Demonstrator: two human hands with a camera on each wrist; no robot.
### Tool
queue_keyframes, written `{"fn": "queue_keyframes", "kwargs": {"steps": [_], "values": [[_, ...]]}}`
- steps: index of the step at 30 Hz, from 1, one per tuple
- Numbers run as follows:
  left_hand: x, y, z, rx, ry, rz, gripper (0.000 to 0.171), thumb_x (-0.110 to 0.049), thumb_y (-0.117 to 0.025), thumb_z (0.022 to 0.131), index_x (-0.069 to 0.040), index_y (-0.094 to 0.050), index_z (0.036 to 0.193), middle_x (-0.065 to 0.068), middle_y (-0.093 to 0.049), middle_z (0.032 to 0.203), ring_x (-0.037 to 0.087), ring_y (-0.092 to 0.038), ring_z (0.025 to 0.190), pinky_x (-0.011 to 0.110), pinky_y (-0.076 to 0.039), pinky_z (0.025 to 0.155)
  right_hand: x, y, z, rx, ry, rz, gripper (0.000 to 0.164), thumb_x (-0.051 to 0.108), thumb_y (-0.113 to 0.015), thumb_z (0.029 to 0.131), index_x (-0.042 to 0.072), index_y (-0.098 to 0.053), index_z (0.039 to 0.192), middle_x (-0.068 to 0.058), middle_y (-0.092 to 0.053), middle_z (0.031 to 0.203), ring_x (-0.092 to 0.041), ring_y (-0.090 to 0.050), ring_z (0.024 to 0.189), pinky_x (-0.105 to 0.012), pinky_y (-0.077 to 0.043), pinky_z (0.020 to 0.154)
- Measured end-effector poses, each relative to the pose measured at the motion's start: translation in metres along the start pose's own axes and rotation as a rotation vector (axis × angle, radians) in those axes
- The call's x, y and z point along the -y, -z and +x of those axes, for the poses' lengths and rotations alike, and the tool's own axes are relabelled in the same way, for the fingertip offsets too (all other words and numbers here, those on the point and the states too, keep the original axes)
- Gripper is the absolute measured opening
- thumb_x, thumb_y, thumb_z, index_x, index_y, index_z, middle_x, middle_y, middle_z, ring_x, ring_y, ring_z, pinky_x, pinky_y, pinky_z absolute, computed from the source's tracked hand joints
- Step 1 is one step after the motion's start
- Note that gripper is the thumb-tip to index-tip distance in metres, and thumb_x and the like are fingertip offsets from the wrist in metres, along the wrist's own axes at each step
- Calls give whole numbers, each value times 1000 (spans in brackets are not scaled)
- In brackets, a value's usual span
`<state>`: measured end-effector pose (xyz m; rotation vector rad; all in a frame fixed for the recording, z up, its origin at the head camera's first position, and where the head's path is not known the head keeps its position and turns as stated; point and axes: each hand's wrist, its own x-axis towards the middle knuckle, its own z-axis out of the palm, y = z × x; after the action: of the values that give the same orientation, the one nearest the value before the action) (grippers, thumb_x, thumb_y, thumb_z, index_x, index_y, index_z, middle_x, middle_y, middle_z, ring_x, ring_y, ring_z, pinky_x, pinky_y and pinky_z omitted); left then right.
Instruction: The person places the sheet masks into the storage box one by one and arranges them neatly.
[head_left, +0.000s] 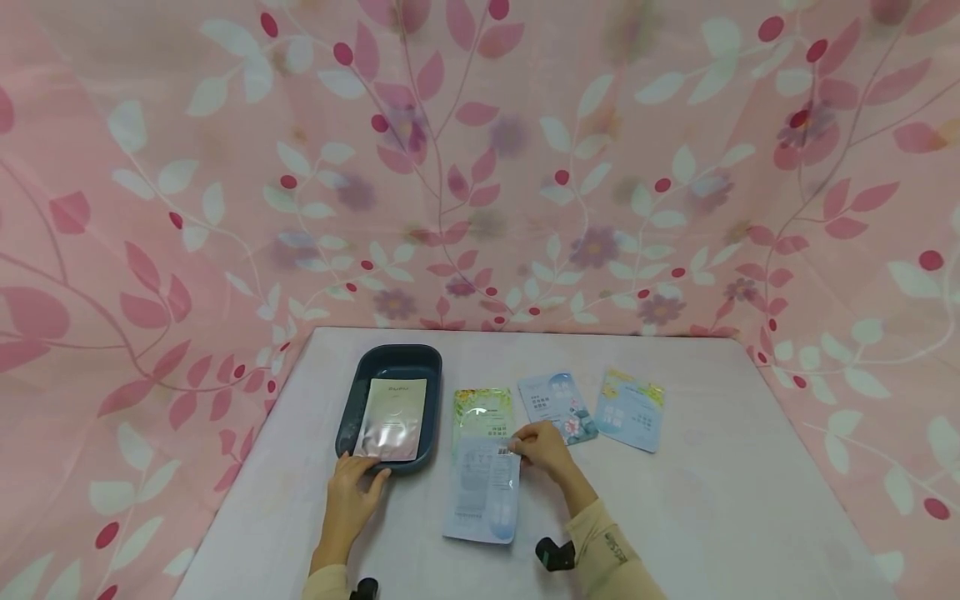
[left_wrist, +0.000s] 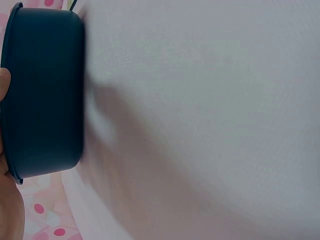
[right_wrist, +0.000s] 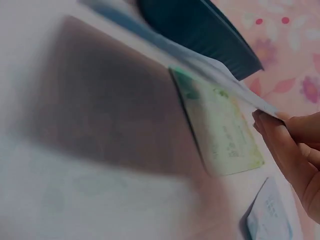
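My left hand [head_left: 351,492] grips the near rim of a dark blue plastic basin [head_left: 435,417], its thumb tip at the outer side. Inside the basin lies a pale green and pink sachet [head_left: 392,417], tilted against the near end. My right hand [head_left: 545,450] pinches the upper right corner of a light blue sheet-mask packet [head_left: 483,492], which hangs above the table with its printed back and barcode showing. Behind it a green mask packet [head_left: 482,410] lies flat, its lower part hidden in the head view.
To the right lie a blue packet with a flower print [head_left: 555,404] and a light blue packet with a yellow corner [head_left: 630,412]. All stand on a white-covered table [head_left: 720,500], with a pink floral cloth [head_left: 480,208] hanging behind and at both sides.
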<state>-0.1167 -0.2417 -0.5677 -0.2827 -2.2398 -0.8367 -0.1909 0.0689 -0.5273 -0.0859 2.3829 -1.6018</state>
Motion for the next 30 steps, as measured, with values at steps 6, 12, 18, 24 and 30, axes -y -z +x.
{"fn": "queue_keyframes", "kwargs": {"steps": [6,12,18,24,30], "values": [[-1,1,1,-5,1,7,28,11,-82,57,8,-67,80,17,-66,77,31,-62,75,62,-39,88,20,11,3,-5,41,89,14,-4,-65,83,-15,-64,92,-17,-68,74,-12,-62,56,-30,-57,55],[-1,1,-1,-2,-4,19,29,11,-83,56,8,-67,80,17,-66,77,31,-62,75,62,-39,87,43,22,16,-51,47,144,17,-3,-65,84,-15,-64,95,-21,-68,78,-13,-63,55,-32,-58,58],[1,1,-2,9,10,11,28,11,-83,56,8,-68,80,16,-67,77,31,-63,77,62,-39,88,58,25,33,-54,84,177,21,-2,-65,85,-15,-63,101,-23,-68,85,-12,-64,57,-30,-58,61],[2,0,-2,7,3,-4,28,10,-83,57,8,-68,81,17,-67,78,32,-63,77,62,-39,89,68,18,49,-27,72,220,20,-1,-65,85,-14,-64,101,-20,-69,84,-10,-62,56,-29,-58,61],[3,0,-1,3,-6,-10,28,10,-83,58,8,-68,81,17,-66,77,31,-62,75,63,-39,89,78,3,63,-18,89,235,18,-4,-65,84,-15,-65,98,-24,-68,86,-11,-62,57,-31,-58,62]]}}
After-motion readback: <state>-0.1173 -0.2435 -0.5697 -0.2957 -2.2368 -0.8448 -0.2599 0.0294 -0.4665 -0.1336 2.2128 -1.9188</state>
